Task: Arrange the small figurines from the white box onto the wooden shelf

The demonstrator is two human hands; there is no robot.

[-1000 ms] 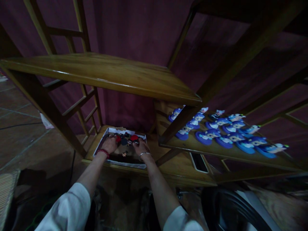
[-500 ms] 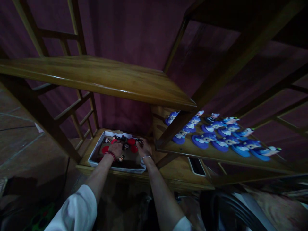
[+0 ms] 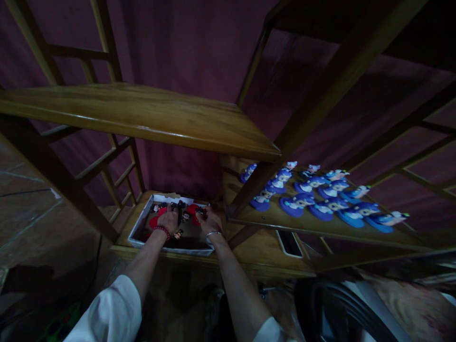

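Observation:
A shallow white-rimmed box (image 3: 137, 231) sits on the low wooden shelf, holding several small figurines with dark bodies and round red bases. My left hand (image 3: 168, 220), with a red bead bracelet, reaches into its middle. The fingers are bent around a dark figurine (image 3: 180, 214), partly hidden by them. Over the right side of the box, my right hand (image 3: 211, 222), wearing a thin bangle, pinches another dark figurine (image 3: 201, 212) beside a red base. One small figurine (image 3: 178, 234) lies on the box floor between my hands.
A wooden shelf board (image 3: 142, 116) overhangs the box. To the right, several blue-based figurines (image 3: 297, 204) stand on a higher shelf, with an upright post (image 3: 249, 190) in front. A phone (image 3: 290, 243) lies on the lower shelf. Black curved object (image 3: 331, 308) at bottom right.
My right hand has shifted slightly left, bringing its figurine closer to the red base. My left hand stays at nearly the same spot. The view has turned a little.

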